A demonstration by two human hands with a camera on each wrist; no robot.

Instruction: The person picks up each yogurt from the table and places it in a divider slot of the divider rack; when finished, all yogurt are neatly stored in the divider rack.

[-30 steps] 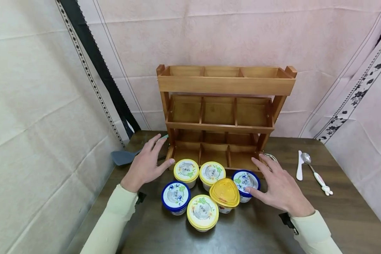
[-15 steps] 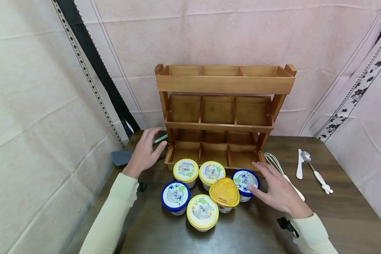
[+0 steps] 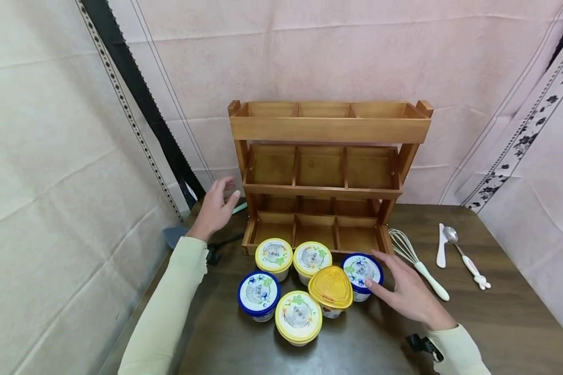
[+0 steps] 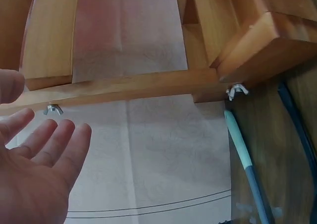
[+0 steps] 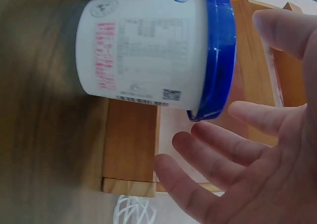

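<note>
My left hand [image 3: 214, 209], fingers loosely bent and holding nothing, hovers beside the left side of the three-tier wooden rack [image 3: 328, 130]. Below it in the left wrist view lies a mint and dark blue handle [image 4: 238, 140]. My right hand [image 3: 407, 292] spreads around a blue-lidded tub [image 3: 361, 271]; the right wrist view shows a gap between its fingers and the lid. Left of that tub stand a tub with a plain yellow lid [image 3: 330, 287], another blue-lidded tub [image 3: 259, 293], and three with printed yellow-rimmed lids, one [image 3: 298, 316] nearest the front.
Right of the rack lie a whisk [image 3: 419, 265], a white knife [image 3: 441, 247] and a spoon [image 3: 466, 260]. A grey-blue spatula head [image 3: 171, 236] shows at the left edge of the dark wooden table [image 3: 356, 349]. Cloth hangs behind and on both sides.
My left hand has moved left and back, away from the tubs, and its fingers bend more. My right hand has barely shifted; the whisk has come into fuller view.
</note>
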